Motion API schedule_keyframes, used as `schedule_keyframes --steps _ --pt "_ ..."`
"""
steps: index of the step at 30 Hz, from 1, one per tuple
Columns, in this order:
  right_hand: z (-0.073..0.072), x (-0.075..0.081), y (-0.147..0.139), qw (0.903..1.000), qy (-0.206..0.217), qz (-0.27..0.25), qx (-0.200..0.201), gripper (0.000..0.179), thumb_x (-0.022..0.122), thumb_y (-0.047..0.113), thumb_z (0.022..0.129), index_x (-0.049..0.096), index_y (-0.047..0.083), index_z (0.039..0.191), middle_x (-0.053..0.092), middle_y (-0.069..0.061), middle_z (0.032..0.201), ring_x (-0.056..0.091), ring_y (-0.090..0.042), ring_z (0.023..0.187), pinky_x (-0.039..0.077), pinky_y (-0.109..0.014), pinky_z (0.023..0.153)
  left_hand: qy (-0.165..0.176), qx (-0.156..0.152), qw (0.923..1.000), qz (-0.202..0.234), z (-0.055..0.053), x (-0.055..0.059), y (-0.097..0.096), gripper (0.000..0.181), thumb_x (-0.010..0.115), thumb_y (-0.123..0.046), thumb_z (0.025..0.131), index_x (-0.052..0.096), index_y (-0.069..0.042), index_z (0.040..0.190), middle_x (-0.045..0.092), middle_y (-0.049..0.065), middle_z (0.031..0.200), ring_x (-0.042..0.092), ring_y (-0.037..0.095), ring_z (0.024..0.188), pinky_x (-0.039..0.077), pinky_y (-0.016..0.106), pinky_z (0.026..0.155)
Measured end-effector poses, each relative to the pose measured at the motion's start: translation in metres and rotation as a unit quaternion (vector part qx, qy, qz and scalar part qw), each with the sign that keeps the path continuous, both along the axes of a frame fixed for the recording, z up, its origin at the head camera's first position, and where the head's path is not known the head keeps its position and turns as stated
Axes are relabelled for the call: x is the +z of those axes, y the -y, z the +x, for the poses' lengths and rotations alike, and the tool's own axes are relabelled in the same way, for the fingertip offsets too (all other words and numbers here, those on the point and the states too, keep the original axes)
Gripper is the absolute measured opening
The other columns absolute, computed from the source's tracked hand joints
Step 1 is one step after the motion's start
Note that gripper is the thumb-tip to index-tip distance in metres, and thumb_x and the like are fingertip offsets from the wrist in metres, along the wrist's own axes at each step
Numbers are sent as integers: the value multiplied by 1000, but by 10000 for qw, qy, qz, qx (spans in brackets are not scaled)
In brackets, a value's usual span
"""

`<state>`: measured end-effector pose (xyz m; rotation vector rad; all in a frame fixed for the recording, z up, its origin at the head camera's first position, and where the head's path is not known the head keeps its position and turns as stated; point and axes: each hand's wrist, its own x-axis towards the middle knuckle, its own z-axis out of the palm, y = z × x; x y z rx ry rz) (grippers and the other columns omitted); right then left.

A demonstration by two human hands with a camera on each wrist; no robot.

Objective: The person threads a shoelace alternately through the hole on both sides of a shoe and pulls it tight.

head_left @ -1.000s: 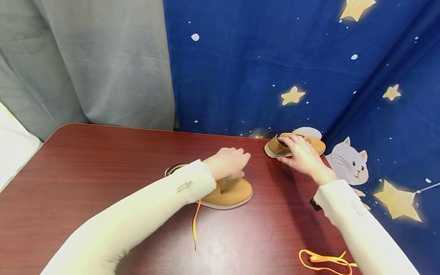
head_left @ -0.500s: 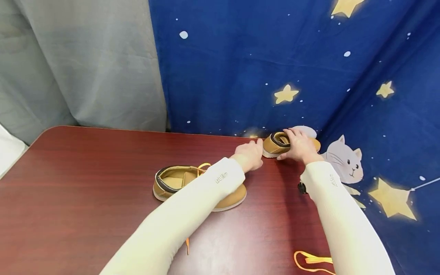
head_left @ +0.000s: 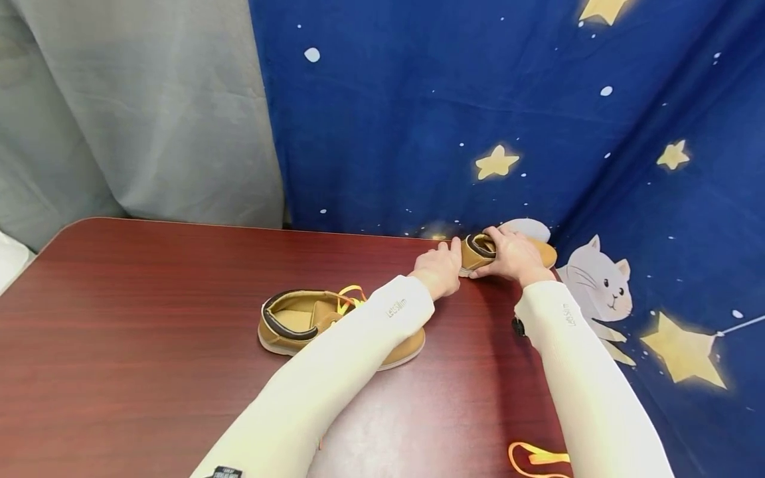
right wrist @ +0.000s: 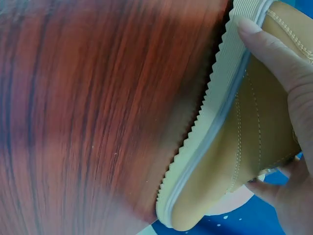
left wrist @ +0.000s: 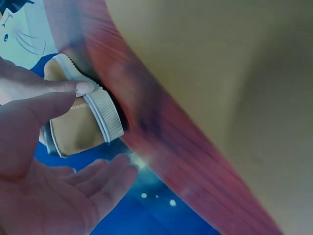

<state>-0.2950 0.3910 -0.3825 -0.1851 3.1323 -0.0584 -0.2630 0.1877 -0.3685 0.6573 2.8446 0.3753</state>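
At the table's far right edge stands a tan lace-up shoe (head_left: 545,251) with a dark collar and a pale ridged sole. My right hand (head_left: 515,255) grips it across the middle, the thumb (right wrist: 274,54) pressing along the sole's side in the right wrist view. Just behind its heel (left wrist: 80,129) is my left hand (head_left: 439,271), fingers extended and holding nothing; whether it touches the heel I cannot tell. A second tan shoe (head_left: 281,342), with an orange lace (head_left: 352,297), sits nearer on the table, partly hidden by my left sleeve.
A looped orange shoelace (head_left: 532,458) lies at the front right, partly under my right sleeve. The dark red wooden table (head_left: 149,299) ends at a grey curtain (head_left: 179,133) and a blue star-patterned curtain (head_left: 388,119).
My left hand has moved right and away from the nearer shoe to the far shoe's heel. My right hand has shifted forward along the far shoe and now grips it.
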Motion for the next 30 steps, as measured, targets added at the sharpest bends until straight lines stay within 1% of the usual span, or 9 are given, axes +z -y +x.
schedule_keyframes --steps 3,7,12,16,20,21,24,27,30 --pt "6 0 4 9999 60 124 62 94 90 58 64 48 12 136 55 -19 132 56 -49 117 47 -62 97 -65 39 10000 36 1 -4 -4 88 71 -30 91 17 -17 160 48 7 147 58 23 126 53 35 98" --pt "17 0 11 9996 -50 166 201 93 91 56 63 50 14 135 58 -18 131 57 -49 114 47 -61 96 -202 -6 9997 124 3 -8 -11 88 71 -33 91 19 -16 160 48 8 147 57 22 126 53 35 97" --pt "35 -2 23 9977 -321 214 551 91 92 47 63 51 11 136 60 -20 132 59 -45 115 47 -57 101 -350 -101 9990 262 4 -8 -15 81 77 -39 87 34 -15 151 55 7 137 62 22 119 55 35 93" --pt "49 -5 30 9951 -539 240 789 92 93 44 63 52 6 137 61 -20 133 59 -42 116 46 -54 103 -301 -190 9990 272 6 -8 -17 74 79 -39 85 41 -13 143 59 6 128 67 20 111 57 33 88" --pt "59 -6 35 9925 -693 252 977 96 93 43 64 50 2 140 63 -21 130 60 -38 119 43 -53 108 -164 -183 9996 171 11 -8 -17 80 79 -39 86 36 -12 147 58 7 129 68 19 110 57 31 88" --pt "61 -6 34 9923 -706 213 994 96 93 43 65 49 2 140 63 -21 129 60 -38 118 44 -53 108 -164 -206 9996 122 12 -8 -17 80 79 -39 87 35 -12 149 58 7 130 68 19 111 57 31 88" --pt "64 -6 29 9925 -735 -52 976 95 94 41 65 48 7 141 62 -19 129 62 -37 116 49 -54 100 -257 -299 9992 15 16 -9 -15 79 76 -38 90 34 -14 152 58 8 131 69 20 111 58 31 88" --pt "65 -5 17 9914 -772 -544 909 99 97 37 62 47 11 144 57 -18 135 60 -38 117 52 -56 94 -410 -485 9980 38 18 -9 -14 71 74 -37 92 36 -21 150 61 10 127 70 23 108 59 33 85" --pt "67 -7 1 9885 -803 -927 886 105 99 34 59 46 10 146 55 -20 140 57 -40 123 49 -58 98 -593 -709 9957 90 20 -8 -12 58 73 -33 93 44 -25 142 64 11 122 72 25 105 60 35 82"
